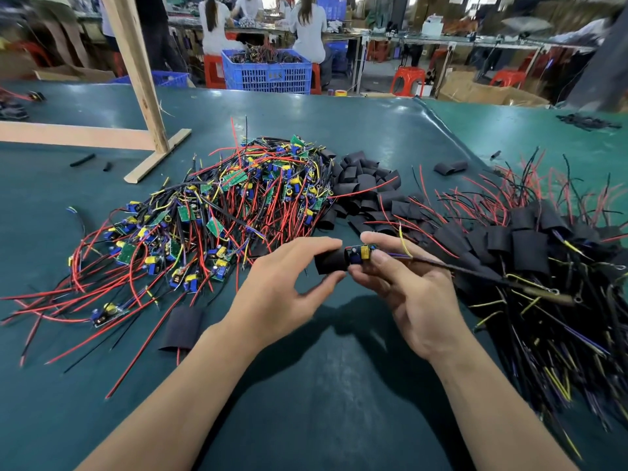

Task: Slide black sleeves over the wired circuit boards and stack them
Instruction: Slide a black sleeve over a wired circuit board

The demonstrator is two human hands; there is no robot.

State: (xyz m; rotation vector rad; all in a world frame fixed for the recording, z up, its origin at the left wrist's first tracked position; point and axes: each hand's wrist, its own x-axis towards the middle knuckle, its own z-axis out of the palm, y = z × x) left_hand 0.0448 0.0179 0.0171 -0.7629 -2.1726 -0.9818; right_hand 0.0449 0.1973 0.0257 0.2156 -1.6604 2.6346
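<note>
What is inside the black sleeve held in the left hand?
The black sleeve, pinched by the left hand, has a circuit board entering its open end; the right hand holds the board. How far it reaches inside is hidden.

- My bench was a table [339,385] under a dark green mat.
- To my left on it lay a tangled heap of bare wired circuit boards [217,212].
- Behind, in the middle, sat a pile of empty black sleeves [367,185].
- To my right lay the sleeved boards [530,246], wires splayed.
- One flat loose sleeve [180,329] lay near my left forearm.
- A wooden frame [149,130] stood at the far left.
</note>
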